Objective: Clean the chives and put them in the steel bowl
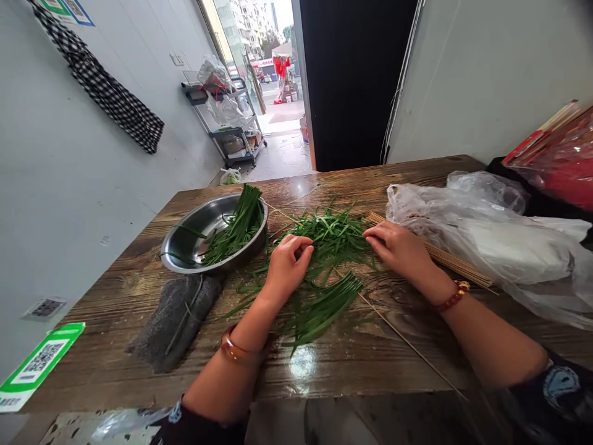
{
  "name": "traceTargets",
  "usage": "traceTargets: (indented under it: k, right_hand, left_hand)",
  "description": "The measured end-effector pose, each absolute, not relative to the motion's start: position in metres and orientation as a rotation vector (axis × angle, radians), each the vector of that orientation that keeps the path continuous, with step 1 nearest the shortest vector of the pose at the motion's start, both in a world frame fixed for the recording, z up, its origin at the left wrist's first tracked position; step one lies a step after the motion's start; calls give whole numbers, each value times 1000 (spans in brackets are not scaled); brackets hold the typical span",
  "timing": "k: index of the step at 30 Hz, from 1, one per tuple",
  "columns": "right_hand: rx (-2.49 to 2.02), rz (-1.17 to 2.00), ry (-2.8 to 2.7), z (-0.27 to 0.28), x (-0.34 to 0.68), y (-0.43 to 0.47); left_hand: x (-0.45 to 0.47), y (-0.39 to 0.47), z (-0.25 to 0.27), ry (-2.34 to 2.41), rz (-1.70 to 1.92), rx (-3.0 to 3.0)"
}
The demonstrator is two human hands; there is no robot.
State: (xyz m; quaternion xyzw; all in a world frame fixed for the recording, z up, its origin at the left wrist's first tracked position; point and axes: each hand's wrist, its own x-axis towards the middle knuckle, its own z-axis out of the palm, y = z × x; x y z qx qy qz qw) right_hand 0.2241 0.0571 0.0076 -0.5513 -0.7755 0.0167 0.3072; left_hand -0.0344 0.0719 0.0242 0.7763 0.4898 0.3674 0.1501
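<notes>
A loose pile of long, flat green leaves [334, 230], which look like garlic chives, lies on the wooden table between my hands. My left hand [285, 269] is at the pile's left side, thumb and forefinger nearly together. At its right edge, my right hand [402, 252] has its fingertips pinched. Whatever either pinch holds is too small to make out. Nearer to me lies a neat row of chives [328, 309], with a thin wooden skewer [412, 347] running from its upper right end toward the table's front edge.
Left of the pile stands a steel bowl [175, 262] with folded chives [241, 225] inside. A dark grey cloth [178, 321] lies before it. Beyond my right hand are bundled skewers [458, 267] and clear plastic bags [500, 235]. A cart [231, 127] stands near the doorway.
</notes>
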Motion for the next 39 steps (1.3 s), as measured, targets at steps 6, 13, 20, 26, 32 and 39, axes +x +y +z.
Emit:
traceTargets:
  k: [6,13,20,26,32,39]
  right_hand:
    - [-1647,-126,-2178,-1,240,63]
    - [-1677,-56,-2154,9,241,58]
    - [-1332,620,-1751,23,228,53]
    - [-1100,1000,-1575,16,197,45]
    - [-1116,968,-1709,9,179,38]
    - [-1145,943,-1798,9,174,32]
  left_hand:
    - [-35,72,24,1391,1084,2226]
    - [-36,72,23,1382,1124,2215]
    - [-34,70,26,1361,1113,2136]
    - [-28,60,33,1206,987,1987]
    - [-21,52,35,937,859,1786]
    - [-21,51,33,969,898,1547]
